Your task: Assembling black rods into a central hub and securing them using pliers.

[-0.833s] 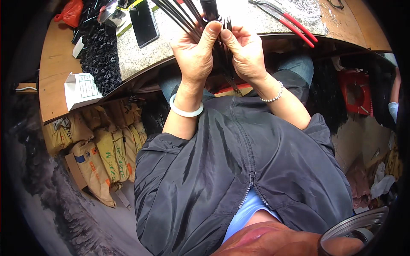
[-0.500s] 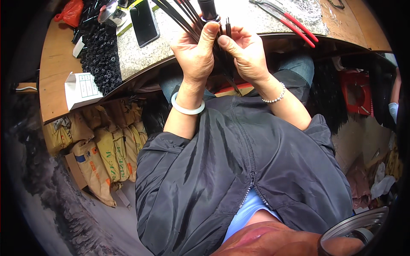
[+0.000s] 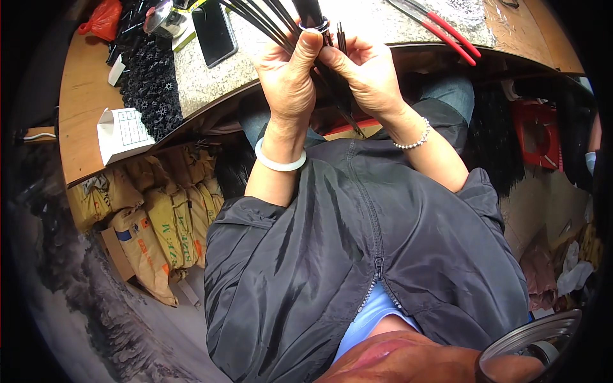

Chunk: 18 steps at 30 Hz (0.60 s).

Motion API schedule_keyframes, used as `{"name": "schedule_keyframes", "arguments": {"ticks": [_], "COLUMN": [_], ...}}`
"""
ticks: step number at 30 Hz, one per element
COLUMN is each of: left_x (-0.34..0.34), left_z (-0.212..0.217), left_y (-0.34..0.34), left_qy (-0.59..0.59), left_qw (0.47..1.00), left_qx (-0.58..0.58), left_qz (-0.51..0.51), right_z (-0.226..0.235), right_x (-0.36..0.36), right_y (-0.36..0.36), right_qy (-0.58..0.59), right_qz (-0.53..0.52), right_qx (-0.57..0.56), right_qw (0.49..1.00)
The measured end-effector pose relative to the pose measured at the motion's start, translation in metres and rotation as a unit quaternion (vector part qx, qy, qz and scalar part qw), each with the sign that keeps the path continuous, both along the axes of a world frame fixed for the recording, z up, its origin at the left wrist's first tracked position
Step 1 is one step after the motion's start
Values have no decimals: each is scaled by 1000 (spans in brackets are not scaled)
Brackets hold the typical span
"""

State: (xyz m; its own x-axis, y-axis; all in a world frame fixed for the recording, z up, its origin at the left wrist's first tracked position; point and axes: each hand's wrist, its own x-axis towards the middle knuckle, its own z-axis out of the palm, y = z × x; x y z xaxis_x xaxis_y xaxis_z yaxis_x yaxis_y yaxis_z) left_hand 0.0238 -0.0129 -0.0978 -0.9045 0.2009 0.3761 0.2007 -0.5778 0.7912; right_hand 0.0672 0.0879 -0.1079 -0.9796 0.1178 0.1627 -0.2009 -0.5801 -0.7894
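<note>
My left hand (image 3: pixel 286 83) is closed, its thumb pressed against a black cylinder (image 3: pixel 310 14) with a pale ring around its lower end. Thin black rods (image 3: pixel 258 22), resembling umbrella ribs, fan out from that hand toward the upper left. Close beside it, my right hand (image 3: pixel 370 80) pinches with thumb and fingers at the base of the cylinder. A few short black rod ends (image 3: pixel 341 38) stand up between its thumb and fingers. Below both hands, a dark bundle of rods (image 3: pixel 345 108) hangs down toward my lap. The exact joint under the thumbs is hidden.
Red-handled pliers (image 3: pixel 451 39) lie at the table's right front edge. A phone (image 3: pixel 214 35), a heap of small black plastic parts (image 3: pixel 150 86), a white box (image 3: pixel 124 135) and a red bag (image 3: pixel 101 20) are on the left. Sacks (image 3: pixel 143 246) stand on the floor.
The black cylinder has tilted a little and its pale ring shows more fully. The fanned rods have shifted slightly left. Both hands keep their hold, nearly in the same place.
</note>
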Motion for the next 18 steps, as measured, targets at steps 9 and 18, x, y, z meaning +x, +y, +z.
{"name": "schedule_keyframes", "arguments": {"ticks": [9, 18], "left_x": [3, 2], "left_z": [4, 0], "left_y": [-4, 2], "left_qy": [36, 91], "left_qw": [995, 988], "left_qx": [-84, -73], "left_qz": [50, 100], "right_z": [-4, -8], "right_x": [-1, 0], "right_y": [-1, 1], "right_qy": [5, -1], "right_qz": [2, -9], "right_qx": [22, 17], "right_qw": [1000, 1000]}}
